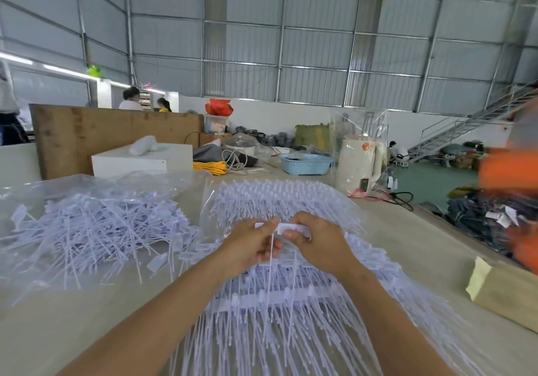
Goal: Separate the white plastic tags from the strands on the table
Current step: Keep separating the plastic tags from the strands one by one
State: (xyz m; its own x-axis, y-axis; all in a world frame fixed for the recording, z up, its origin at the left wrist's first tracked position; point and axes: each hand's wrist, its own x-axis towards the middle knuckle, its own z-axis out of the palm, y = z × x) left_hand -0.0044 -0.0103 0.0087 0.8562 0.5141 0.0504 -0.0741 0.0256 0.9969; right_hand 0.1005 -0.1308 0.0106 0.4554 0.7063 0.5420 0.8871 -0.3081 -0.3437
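Tags: small flat white plastic tag (291, 228) pinched by right hand (317, 243), raised above white moulded tag strands (279, 297) on beige table (422, 247). Left hand (251, 244) fingers curled, pinching thin white tail (271, 255) beside it. Likely featherlight, bendy, slick; joints thin, probably snap with twist. Best grip: flat head close to joint. Loose separated tags (96, 230) piled left on clear plastic sheet (32, 282).

a small white plastic tag (291, 228) sits pinched between the fingertips of both hands, flat face up, with its thin strand (271, 255) hanging down past the left palm. beneath and beyond the hands spreads a dense sheet of joined tag strands (279, 311), still attached in rows. left of the left hand lies a loose heap of separated tags (96, 230) on clear plastic.
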